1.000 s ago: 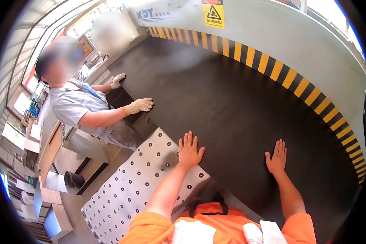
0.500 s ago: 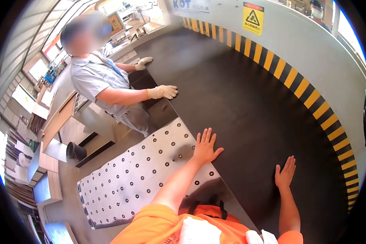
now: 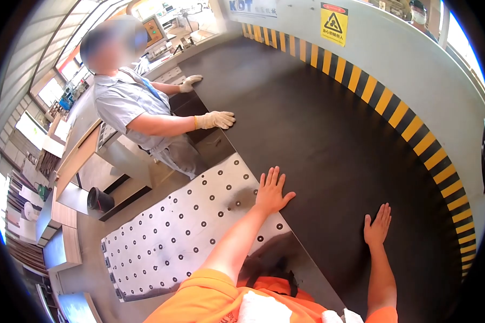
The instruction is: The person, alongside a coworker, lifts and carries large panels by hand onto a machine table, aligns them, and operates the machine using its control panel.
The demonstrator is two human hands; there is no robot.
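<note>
A large dark panel [image 3: 318, 156] lies flat in front of me, reaching toward the striped machine front. On its near left edge rests my left hand [image 3: 273, 192], palm down with the fingers stretched out. Farther right, my right hand [image 3: 378, 225] lies flat on the same dark surface, fingers extended and thumb apart. Neither hand grips anything. Across from me a co-worker's gloved hands, one [image 3: 215, 120] nearer and one [image 3: 191, 83] farther, touch the panel's left edge.
A perforated metal table [image 3: 194, 215] sticks out to the left below the panel. Black-and-yellow stripes [image 3: 383, 101] and a warning sign [image 3: 334, 24] mark the machine's grey beam. A co-worker [image 3: 140, 107] stands on the left, near a black bucket [image 3: 100, 199] and wooden boards [image 3: 76, 161].
Both hands and the co-worker's gloves keep nearly the same places on the panel. The view has shifted very slightly.
</note>
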